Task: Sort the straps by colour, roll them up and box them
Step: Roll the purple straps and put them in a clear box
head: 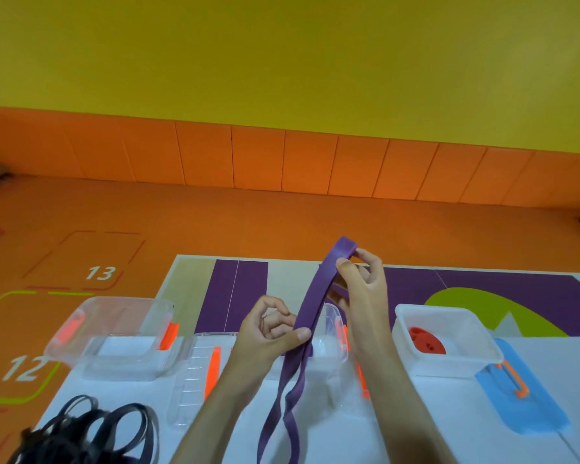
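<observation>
Purple strap (pixel 315 296) held doubled above middle clear box (pixel 330 363); left hand (pixel 272 333) grip pinches midsection, right hand (pixel 362 289) grip pinches folded top end; loose tails hang in front of box

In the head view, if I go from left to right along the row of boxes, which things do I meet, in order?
Clear box → left hand → purple strap → right hand → white box with a red roll inside → blue patch.
</observation>
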